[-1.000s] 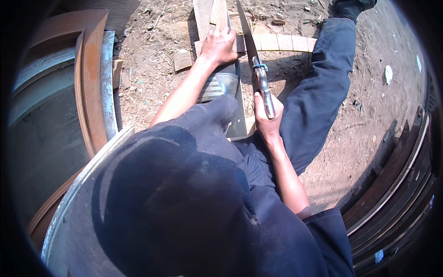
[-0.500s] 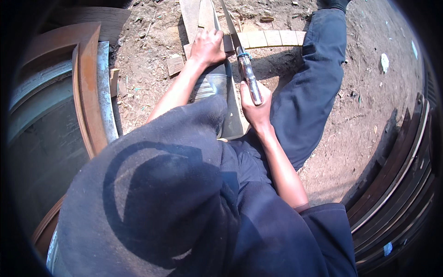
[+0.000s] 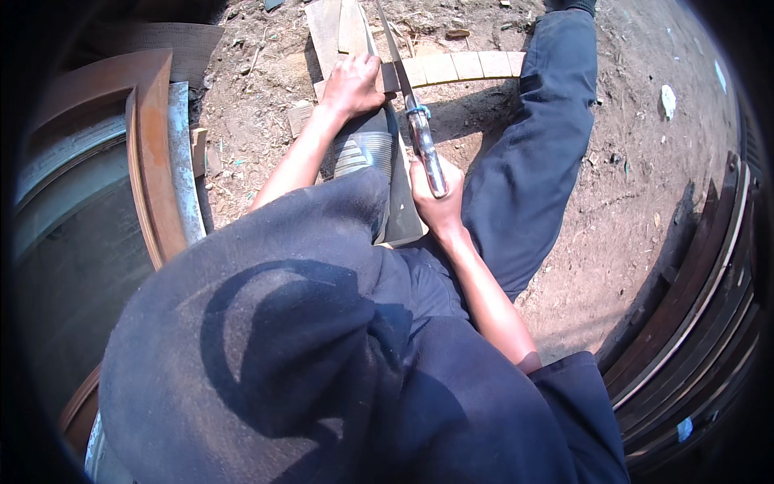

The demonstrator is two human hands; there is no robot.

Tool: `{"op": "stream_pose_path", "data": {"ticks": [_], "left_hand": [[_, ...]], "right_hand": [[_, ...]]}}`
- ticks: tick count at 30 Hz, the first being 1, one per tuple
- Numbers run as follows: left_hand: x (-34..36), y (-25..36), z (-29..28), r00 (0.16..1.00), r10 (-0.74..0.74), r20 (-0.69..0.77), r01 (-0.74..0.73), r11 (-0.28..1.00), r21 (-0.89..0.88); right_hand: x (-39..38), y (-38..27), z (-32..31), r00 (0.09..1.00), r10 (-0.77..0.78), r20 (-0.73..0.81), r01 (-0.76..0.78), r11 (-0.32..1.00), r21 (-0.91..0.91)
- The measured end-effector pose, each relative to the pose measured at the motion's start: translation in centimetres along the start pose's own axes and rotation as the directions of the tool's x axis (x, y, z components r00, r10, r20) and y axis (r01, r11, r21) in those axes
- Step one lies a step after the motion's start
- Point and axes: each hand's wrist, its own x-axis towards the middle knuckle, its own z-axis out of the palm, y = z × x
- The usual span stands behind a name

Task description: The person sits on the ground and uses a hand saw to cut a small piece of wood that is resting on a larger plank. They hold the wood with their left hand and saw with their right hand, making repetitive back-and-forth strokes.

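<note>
A handsaw [image 3: 422, 141] with a dark, mottled handle and blue binding is in my right hand [image 3: 440, 202], its fingers wrapped round the grip. The saw's narrow blade points away from me and crosses a curved strip of wood [image 3: 455, 68] marked by several crosswise lines. My left hand [image 3: 353, 87] grips that strip just left of the blade, pressing it on a pale board [image 3: 325, 36]. Whether the blade's teeth sit in a cut, I cannot tell. Below the left hand shows a ribbed, dark shoe sole [image 3: 367, 153].
A brown wooden frame [image 3: 153, 161] with a paint-worn edge stands at the left. My outstretched right leg [image 3: 548, 145] lies beyond the saw. Long dark timbers [image 3: 685, 323] are stacked at the right. Wood scraps and chips litter the dirt ground [image 3: 242, 89].
My right hand and the saw have drawn back slightly toward me. The left hand keeps its hold on the curved strip. The whole view has shifted a little.
</note>
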Motion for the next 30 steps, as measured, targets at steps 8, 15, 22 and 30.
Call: {"op": "stream_pose_path", "data": {"ticks": [8,15,22,30], "left_hand": [[-0.2,0.2,-0.2,0.998,0.011,-0.056,-0.011,1.000,-0.006],[-0.3,0.2,-0.1,0.997,0.013,-0.082,-0.013,1.000,0.003],[0.2,0.2,-0.2,0.999,-0.025,-0.034,0.024,1.000,-0.016],[0.3,0.3,-0.8,0.999,-0.041,-0.003,0.041,0.999,-0.007]], "right_hand": [[1.8,-0.9,0.3,1.000,0.008,0.001,-0.008,0.999,0.031],[-0.1,-0.3,-0.2,1.000,0.005,-0.016,-0.004,0.998,0.070],[0.2,-1.1,0.0,1.000,0.031,0.004,-0.031,0.999,0.027],[2.5,-0.3,1.1,1.000,0.011,-0.013,-0.009,0.992,0.125]]}}
